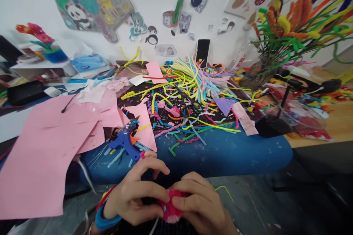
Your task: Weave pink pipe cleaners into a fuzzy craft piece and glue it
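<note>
A small fuzzy piece in bright pink (pixel 172 213), seemingly of pipe cleaner, is pinched between both hands, below the table's front edge. My left hand (pixel 140 191) grips its left side with thumb and index finger, the other fingers raised. From the right, my right hand (pixel 200 200) presses its thumb and fingers on the piece; part of the piece is hidden behind them. A blue hot glue gun (pixel 125 141) lies on the table just beyond my left hand, beside strips of pink paper (pixel 145 121).
Pipe cleaners (pixel 198 80) in many colours pile up across the table's middle, with black scissors (pixel 184 104) among them. Pink sheets (pixel 44 147) overhang the left edge. At right stand a vase of pipe-cleaner flowers (pixel 260 71) and a black-based stand (pixel 273 126). A phone (pixel 203 52) leans on the wall.
</note>
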### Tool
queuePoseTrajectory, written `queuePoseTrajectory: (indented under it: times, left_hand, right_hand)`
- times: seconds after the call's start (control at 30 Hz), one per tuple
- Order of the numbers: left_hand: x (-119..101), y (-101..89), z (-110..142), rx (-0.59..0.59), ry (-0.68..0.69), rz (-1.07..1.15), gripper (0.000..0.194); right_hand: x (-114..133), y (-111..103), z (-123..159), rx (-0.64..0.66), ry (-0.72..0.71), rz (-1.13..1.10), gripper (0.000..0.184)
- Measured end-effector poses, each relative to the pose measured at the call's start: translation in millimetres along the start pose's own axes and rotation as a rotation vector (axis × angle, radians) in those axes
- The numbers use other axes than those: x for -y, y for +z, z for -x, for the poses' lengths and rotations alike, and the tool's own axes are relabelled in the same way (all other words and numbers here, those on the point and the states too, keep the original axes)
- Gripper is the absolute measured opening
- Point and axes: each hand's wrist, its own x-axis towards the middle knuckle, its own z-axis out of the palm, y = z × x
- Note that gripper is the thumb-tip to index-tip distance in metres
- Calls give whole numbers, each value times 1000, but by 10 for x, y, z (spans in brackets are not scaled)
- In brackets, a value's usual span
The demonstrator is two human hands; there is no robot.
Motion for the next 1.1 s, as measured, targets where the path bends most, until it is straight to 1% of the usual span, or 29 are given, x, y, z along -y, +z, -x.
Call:
queuePoseTrajectory:
  times: [0.2, 0.37, 0.63, 0.7, 0.83, 0.87, 0.93, 1.1]
  left_hand:
    - [-21, 20, -20, -41, 70, -108, 22]
    - [-78, 22, -86, -59, 65, -182, 24]
    - [-77, 17, -37, -55, 66, -170, 23]
    - [-65, 45, -19, -82, 70, -124, 22]
    - [-56, 121, 11, -223, 76, -49, 15]
    - [-61, 133, 20, -239, 76, -54, 12]
    - [-74, 139, 40, -240, 72, -85, 10]
    - [-96, 107, 90, -258, 43, -134, 12]
  right_hand:
    - [-17, 19, 2, -19, -5, -4, 13]
    - [-11, 25, -9, -53, -13, 27, 13]
    - [-1, 30, 34, -49, -33, 86, 14]
    - [16, 28, 70, -61, -44, 133, 15]
    - [32, 14, 183, -73, -27, 258, 24]
    - [30, 10, 209, -70, -24, 284, 25]
    - [21, 2, 248, -71, -26, 310, 25]
    - [5, -10, 267, -72, -23, 320, 25]
